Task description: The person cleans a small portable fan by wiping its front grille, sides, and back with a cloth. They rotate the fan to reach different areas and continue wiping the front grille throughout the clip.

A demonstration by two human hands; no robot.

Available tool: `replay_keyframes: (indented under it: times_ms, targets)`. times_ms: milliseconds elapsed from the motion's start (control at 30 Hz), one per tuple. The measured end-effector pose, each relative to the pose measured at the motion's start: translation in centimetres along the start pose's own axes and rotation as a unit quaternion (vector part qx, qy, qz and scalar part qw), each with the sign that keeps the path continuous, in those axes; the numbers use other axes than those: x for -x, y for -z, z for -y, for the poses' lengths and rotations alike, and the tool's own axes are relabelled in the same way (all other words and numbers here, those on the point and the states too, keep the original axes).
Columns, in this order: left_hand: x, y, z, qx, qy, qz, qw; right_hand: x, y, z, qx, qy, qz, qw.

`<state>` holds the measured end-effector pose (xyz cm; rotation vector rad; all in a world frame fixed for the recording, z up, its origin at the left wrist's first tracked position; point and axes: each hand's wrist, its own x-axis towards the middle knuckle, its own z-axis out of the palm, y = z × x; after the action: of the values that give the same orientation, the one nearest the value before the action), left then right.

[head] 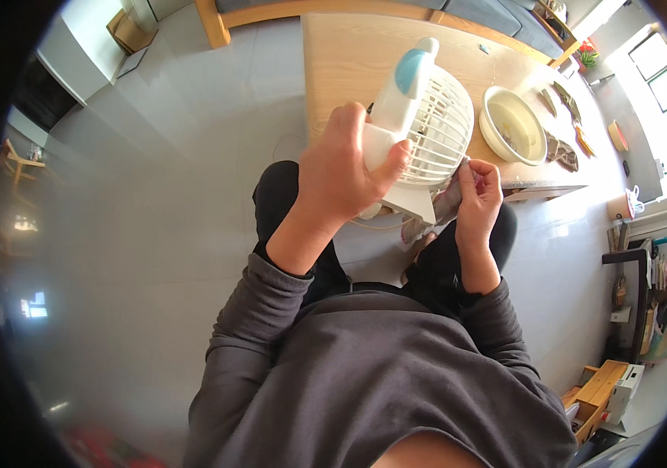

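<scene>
My left hand grips the white plastic body of a small electric fan, its thumb against the grille side. The fan is tilted over the near edge of the table, its white slatted grille facing right and a light blue panel near its top. My right hand pinches a greyish-pink cloth at the lower rim of the grille. Most of the cloth hangs below, beside the fan's base. A cream plastic basin stands on the table to the right of the fan.
The wooden table lies before me, with a dark crumpled cloth right of the basin. A wooden-framed sofa stands behind it. My knees are under the table's near edge. A thin cord loops below the fan. Shelves stand at the far right.
</scene>
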<state>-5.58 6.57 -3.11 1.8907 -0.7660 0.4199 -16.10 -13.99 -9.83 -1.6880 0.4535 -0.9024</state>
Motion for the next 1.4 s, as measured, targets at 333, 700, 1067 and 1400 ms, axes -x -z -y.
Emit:
replay_keyframes:
  times_ms: [333, 700, 1067, 1400]
  targets:
    - [-0.2, 0.4, 1.9, 0.052, 0.067, 0.004, 0.996, 1.6, -1.4, 1.2, -0.081, -0.028, 0.066, 0.994]
    - [-0.8, 0.6, 2.9, 0.114, 0.158, -0.012, 0.981, 1.3, -1.9, 0.2, -0.095, -0.053, 0.118, 0.987]
    - [-0.2, 0.4, 2.9, 0.113, 0.136, -0.011, 0.984, 3.5, -0.6, 2.0, -0.126, -0.068, 0.125, 0.982]
    - [-0.8, 0.2, 3.7, 0.172, 0.235, 0.01, 0.957, 3.6, 0.9, 1.4, -0.096, -0.068, 0.115, 0.986]
